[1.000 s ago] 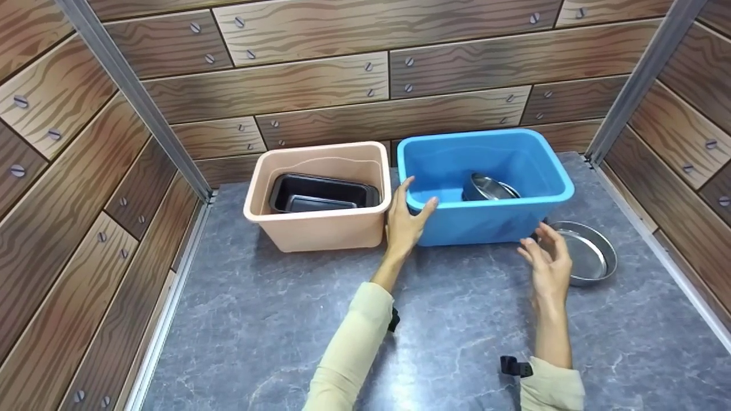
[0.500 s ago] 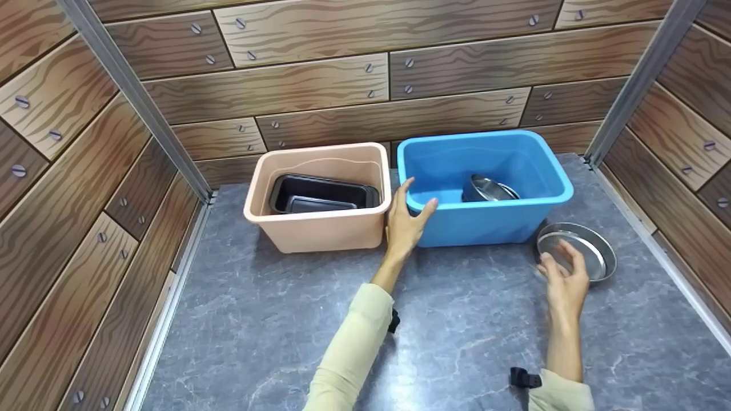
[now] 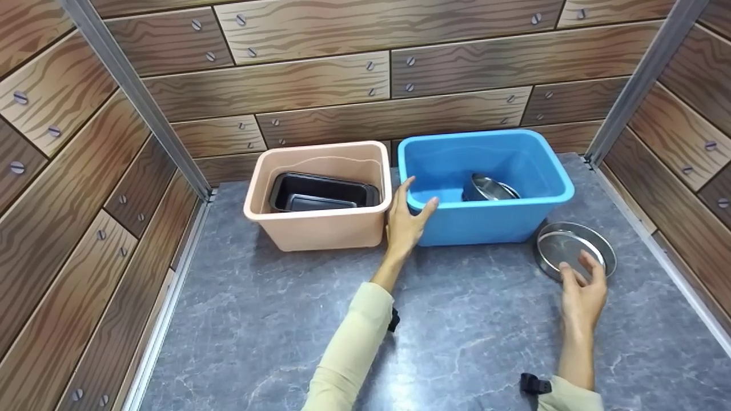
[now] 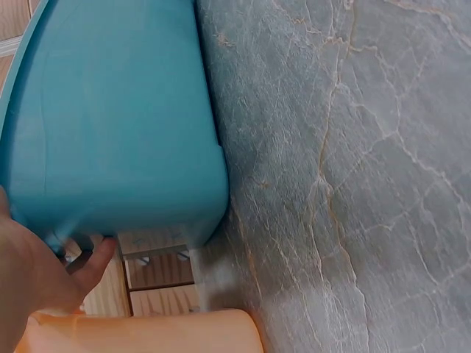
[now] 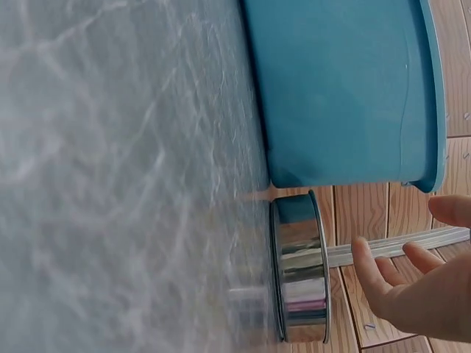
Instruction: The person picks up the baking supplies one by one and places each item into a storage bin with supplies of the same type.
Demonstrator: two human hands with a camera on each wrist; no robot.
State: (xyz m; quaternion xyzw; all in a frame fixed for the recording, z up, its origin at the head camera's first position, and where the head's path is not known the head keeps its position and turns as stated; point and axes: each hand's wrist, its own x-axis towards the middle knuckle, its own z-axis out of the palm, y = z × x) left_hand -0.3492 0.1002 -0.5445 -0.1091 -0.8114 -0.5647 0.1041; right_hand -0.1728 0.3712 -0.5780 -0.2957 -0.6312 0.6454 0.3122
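My left hand (image 3: 404, 228) holds the near left corner of the blue plastic bin (image 3: 485, 222), its thumb and forefinger at the rim. Seen from the left wrist, its other fingers curl under the rim at the bin's end. Inside that bin lie round metal tins (image 3: 490, 188), one tilted. A round silver cake tin (image 3: 565, 251) rests flat on the surface at the bin's front right. Over the tin's near side hovers my right hand (image 3: 583, 297), fingers loosely bent and holding nothing. In the right wrist view it stands apart from the tin (image 5: 303, 283).
A peach bin (image 3: 325, 231) stands left of the blue one, with dark rectangular loaf pans (image 3: 320, 191) inside. Wood-patterned walls (image 3: 320, 85) enclose the grey marbled surface (image 3: 274, 319) at the back and both sides.
The right hand has moved right and toward the front, from beside the blue bin's near right corner to above the cake tin's near side. The left hand has stayed in place.
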